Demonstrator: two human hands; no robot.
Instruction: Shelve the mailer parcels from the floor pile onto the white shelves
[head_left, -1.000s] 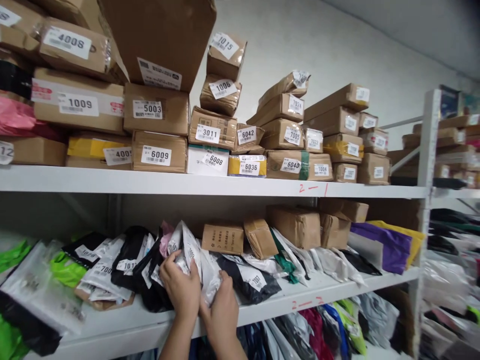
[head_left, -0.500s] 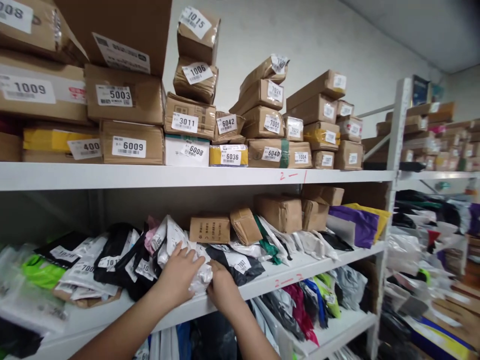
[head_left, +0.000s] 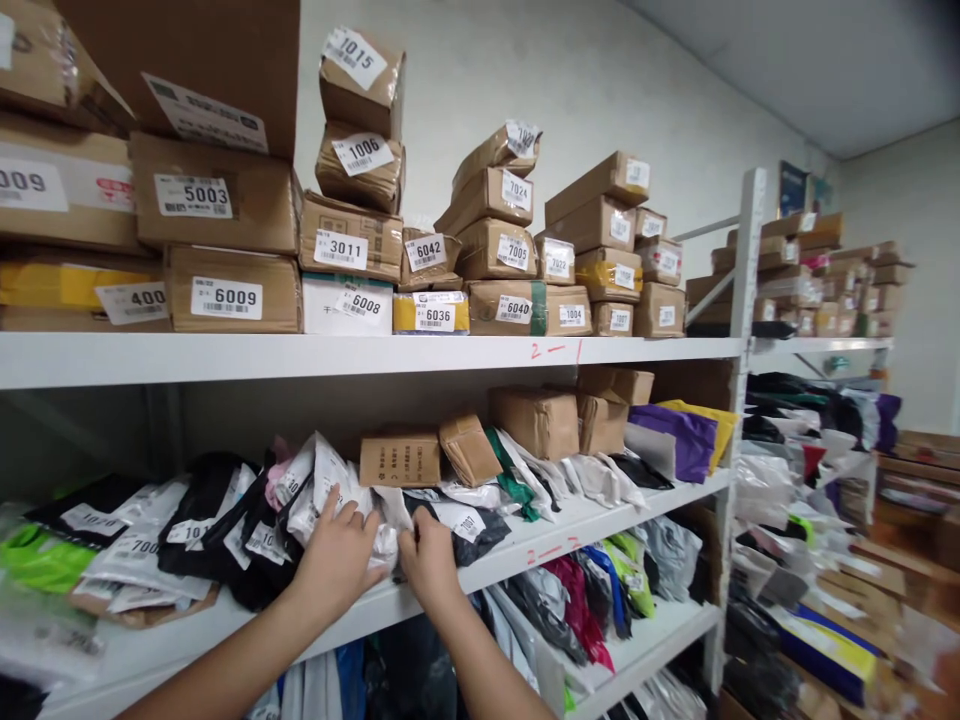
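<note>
Both hands have crept slightly left along the middle shelf (head_left: 525, 545) since the earlier frames. Left hand (head_left: 336, 555) lies flat, fingers spread, on the white mailer bags (head_left: 330, 490); right hand (head_left: 427, 555) curls narrowly at the edge of the same bags, beside a black bag labelled 7007 (head_left: 469, 525). Upper shelf (head_left: 375, 352) holds numbered cardboard boxes (head_left: 232, 290); lower shelf (head_left: 645, 640) holds coloured bags.

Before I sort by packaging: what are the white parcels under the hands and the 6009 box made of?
The white parcels under the left hand and right hand look like glossy, crinkled plastic mailers. The 6009 box looks like matte brown cardboard with a paper label.
</note>
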